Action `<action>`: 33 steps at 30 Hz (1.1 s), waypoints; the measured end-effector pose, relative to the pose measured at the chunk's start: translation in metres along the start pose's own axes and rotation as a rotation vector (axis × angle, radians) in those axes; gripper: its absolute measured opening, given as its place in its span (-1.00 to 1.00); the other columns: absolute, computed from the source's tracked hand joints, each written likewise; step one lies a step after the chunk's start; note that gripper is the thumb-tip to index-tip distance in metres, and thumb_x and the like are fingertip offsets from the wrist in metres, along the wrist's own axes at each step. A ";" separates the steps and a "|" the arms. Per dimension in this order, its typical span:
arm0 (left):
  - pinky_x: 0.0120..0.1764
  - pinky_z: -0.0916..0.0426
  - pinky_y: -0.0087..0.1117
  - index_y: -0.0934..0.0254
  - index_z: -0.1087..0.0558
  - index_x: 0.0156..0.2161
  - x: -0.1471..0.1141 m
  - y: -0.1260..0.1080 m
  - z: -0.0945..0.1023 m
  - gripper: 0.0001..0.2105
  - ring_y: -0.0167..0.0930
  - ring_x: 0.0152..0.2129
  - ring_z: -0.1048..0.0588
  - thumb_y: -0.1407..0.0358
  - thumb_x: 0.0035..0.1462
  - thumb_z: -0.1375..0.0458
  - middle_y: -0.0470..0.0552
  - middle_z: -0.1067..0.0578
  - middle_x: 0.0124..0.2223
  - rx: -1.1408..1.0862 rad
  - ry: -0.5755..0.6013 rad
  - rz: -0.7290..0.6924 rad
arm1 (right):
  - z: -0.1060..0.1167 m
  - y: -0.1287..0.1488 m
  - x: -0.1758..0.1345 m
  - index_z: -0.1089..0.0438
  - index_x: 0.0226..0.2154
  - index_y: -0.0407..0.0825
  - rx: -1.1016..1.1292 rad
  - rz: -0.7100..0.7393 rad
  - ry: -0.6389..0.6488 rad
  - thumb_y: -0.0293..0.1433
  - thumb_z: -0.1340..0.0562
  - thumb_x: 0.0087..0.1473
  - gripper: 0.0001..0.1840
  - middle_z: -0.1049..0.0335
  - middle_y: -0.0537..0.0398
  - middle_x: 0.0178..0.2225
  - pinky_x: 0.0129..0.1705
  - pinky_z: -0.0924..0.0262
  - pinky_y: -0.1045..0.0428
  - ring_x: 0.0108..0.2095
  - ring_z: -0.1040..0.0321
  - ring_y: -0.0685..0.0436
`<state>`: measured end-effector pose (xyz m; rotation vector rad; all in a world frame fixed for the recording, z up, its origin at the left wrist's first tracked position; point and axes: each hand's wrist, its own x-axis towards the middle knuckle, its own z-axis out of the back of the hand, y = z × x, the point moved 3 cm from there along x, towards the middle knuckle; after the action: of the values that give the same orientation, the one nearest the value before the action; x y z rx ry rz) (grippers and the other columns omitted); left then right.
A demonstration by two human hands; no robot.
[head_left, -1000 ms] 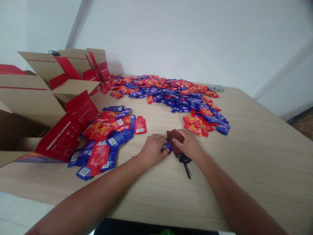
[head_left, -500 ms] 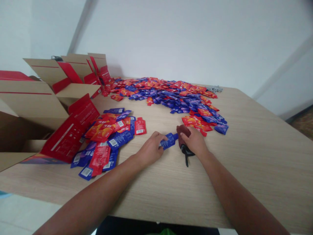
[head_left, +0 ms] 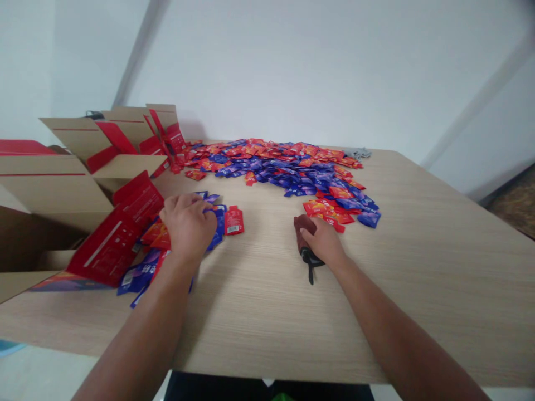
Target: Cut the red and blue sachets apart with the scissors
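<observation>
My left hand is palm down over a heap of red and blue sachets on the left of the table. Its fingers bend away from me and their tips are hidden, so whether a sachet is in them does not show. Right of it, a red sachet lies alone, label up. My right hand grips a dark brown handheld object with a black end and a short black strap, resting on the table. Just beyond this hand lie several red sachets.
A long mound of red and blue sachets curves across the back of the table. Open cardboard boxes with red flaps line the left side. A grey cloth-like item lies at the back right, before a white wall.
My left hand has moved left from the dark brown object to the sachet heap. The blue sachet it held there is no longer visible in it. My right hand keeps its grip.
</observation>
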<state>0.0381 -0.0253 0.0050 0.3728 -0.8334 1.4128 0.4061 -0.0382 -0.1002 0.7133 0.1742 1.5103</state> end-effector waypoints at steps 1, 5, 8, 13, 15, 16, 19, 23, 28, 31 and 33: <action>0.23 -0.20 0.06 0.23 -0.65 -0.21 -0.002 -0.002 0.000 -0.82 -0.09 0.14 -0.32 0.41 0.19 -0.18 0.05 -0.56 0.02 0.002 -0.022 -0.011 | 0.000 0.000 0.000 -0.54 -0.04 -0.03 0.008 -0.002 0.001 -0.25 -0.32 0.22 -0.70 -0.59 -0.09 -0.13 -0.09 -0.29 -0.10 -0.13 -0.50 -0.27; 0.32 -0.24 -0.03 0.24 -0.59 -0.16 -0.032 -0.039 -0.028 -0.82 -0.22 0.09 -0.44 0.44 0.26 -0.13 0.08 -0.55 0.02 -0.283 0.163 -0.193 | -0.001 -0.002 0.000 -0.55 -0.08 0.00 0.070 -0.002 -0.006 -0.23 -0.34 0.19 -0.72 -0.60 -0.04 -0.19 -0.10 -0.30 -0.08 -0.16 -0.50 -0.25; 0.25 -0.40 -0.11 0.25 -0.56 0.03 -0.069 -0.073 -0.065 -0.66 -0.24 0.13 -0.48 0.50 0.20 -0.10 0.14 -0.54 0.12 -0.422 0.348 -0.301 | 0.000 -0.002 0.000 -0.55 -0.11 0.00 0.115 -0.004 -0.019 -0.23 -0.35 0.18 -0.74 -0.59 -0.03 -0.21 -0.12 -0.29 -0.06 -0.19 -0.49 -0.23; 0.35 -0.35 -0.03 0.32 -0.39 0.26 -0.091 -0.105 -0.116 -0.43 -0.24 0.26 -0.42 0.61 0.14 0.00 0.23 -0.48 0.25 -0.586 0.538 -0.363 | 0.002 0.000 -0.002 -0.54 -0.16 0.01 0.163 -0.012 -0.013 -0.23 -0.33 0.17 -0.77 -0.58 0.04 -0.25 -0.21 -0.23 -0.03 -0.27 -0.45 -0.18; 0.34 -0.35 -0.07 0.35 -0.40 0.24 -0.080 -0.114 -0.133 -0.45 -0.26 0.23 -0.44 0.61 0.14 0.00 0.24 -0.50 0.22 -0.599 0.541 -0.349 | 0.003 0.001 -0.003 -0.53 -0.21 0.01 0.168 -0.015 -0.012 -0.24 -0.32 0.15 -0.80 -0.56 0.06 -0.30 -0.24 -0.19 -0.03 -0.30 -0.43 -0.18; 0.34 -0.35 -0.07 0.35 -0.41 0.23 -0.071 -0.118 -0.142 -0.48 -0.26 0.22 -0.46 0.60 0.17 0.00 0.23 -0.51 0.21 -0.589 0.544 -0.332 | 0.003 0.002 -0.003 -0.52 -0.23 0.01 0.175 -0.016 -0.010 -0.24 -0.32 0.14 -0.81 -0.55 0.07 -0.31 -0.24 -0.18 -0.03 -0.31 -0.42 -0.17; 0.36 -0.31 -0.04 0.41 -0.41 0.24 -0.046 -0.134 -0.174 -0.57 -0.18 0.26 -0.43 0.48 0.28 -0.06 0.33 -0.49 0.25 -0.566 0.535 -0.287 | 0.004 0.003 -0.003 -0.52 -0.25 0.01 0.222 -0.028 -0.027 -0.23 -0.31 0.13 -0.80 -0.55 0.08 -0.32 -0.25 -0.19 -0.03 -0.32 -0.41 -0.16; 0.39 -0.24 -0.03 0.40 -0.37 0.31 -0.022 -0.164 -0.218 -0.45 -0.13 0.30 -0.41 0.29 0.26 -0.25 0.33 -0.44 0.34 -0.604 0.583 -0.355 | 0.005 0.005 -0.004 -0.52 -0.21 0.00 0.334 -0.056 -0.099 -0.18 -0.30 0.14 -0.74 -0.56 0.07 -0.32 -0.27 -0.23 -0.04 -0.34 -0.40 -0.17; 0.38 -0.23 -0.15 0.29 -0.47 0.28 -0.004 -0.199 -0.259 -0.45 -0.16 0.27 -0.44 0.10 0.24 -0.29 0.19 -0.50 0.31 -0.667 0.665 -0.434 | 0.003 0.003 -0.002 -0.53 -0.14 0.00 0.439 -0.055 -0.171 -0.18 -0.32 0.11 -0.68 -0.58 0.03 -0.24 -0.18 -0.32 -0.08 -0.28 -0.45 -0.22; 0.33 -0.28 -0.17 0.24 -0.58 0.14 0.002 -0.207 -0.271 -0.53 -0.15 0.20 -0.49 0.13 0.16 -0.35 0.12 -0.59 0.21 -0.700 0.684 -0.409 | 0.002 0.002 0.000 -0.53 -0.15 0.00 0.467 -0.065 -0.180 -0.19 -0.32 0.10 -0.70 -0.59 0.03 -0.22 -0.16 -0.33 -0.09 -0.27 -0.45 -0.22; 0.27 -0.34 -0.15 0.26 -0.61 0.06 0.005 -0.206 -0.273 -0.55 -0.12 0.12 -0.52 0.17 0.06 -0.40 0.13 -0.63 0.12 -0.725 0.671 -0.354 | 0.002 0.002 0.000 -0.52 -0.17 0.01 0.473 -0.068 -0.179 -0.20 -0.32 0.10 -0.72 -0.58 0.04 -0.24 -0.18 -0.32 -0.08 -0.28 -0.44 -0.22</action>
<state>0.3130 0.1310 -0.1252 -0.4746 -0.6190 0.7442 0.4056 -0.0391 -0.0975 1.2024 0.4235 1.3418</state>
